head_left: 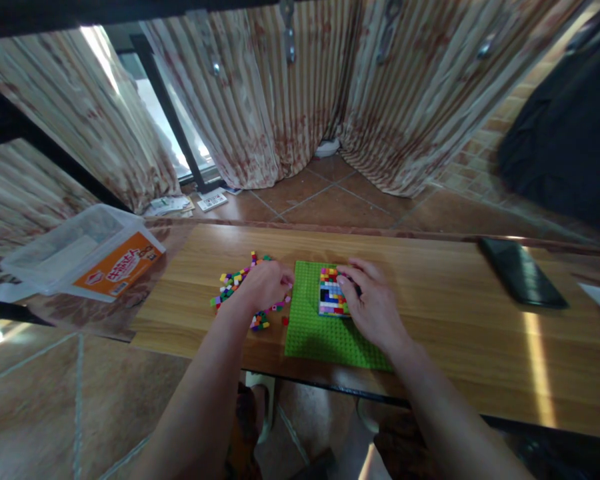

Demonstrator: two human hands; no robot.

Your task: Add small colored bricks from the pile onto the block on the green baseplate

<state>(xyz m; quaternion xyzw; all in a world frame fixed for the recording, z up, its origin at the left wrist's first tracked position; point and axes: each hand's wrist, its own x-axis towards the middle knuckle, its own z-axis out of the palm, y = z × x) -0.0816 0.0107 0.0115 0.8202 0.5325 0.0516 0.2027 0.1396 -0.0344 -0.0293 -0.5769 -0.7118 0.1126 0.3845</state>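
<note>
At frame centre my right hand, fingers together, touches the right edge of the brick patch on the green baseplate; my left hand curls over loose bricks just left, grip hidden

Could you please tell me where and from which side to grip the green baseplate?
Probably by its bare near edge, coming from the person's side. The green baseplate lies flat on the table, its far half carries the brick block touched by the right hand, and the left hand crowds its left edge.
</note>
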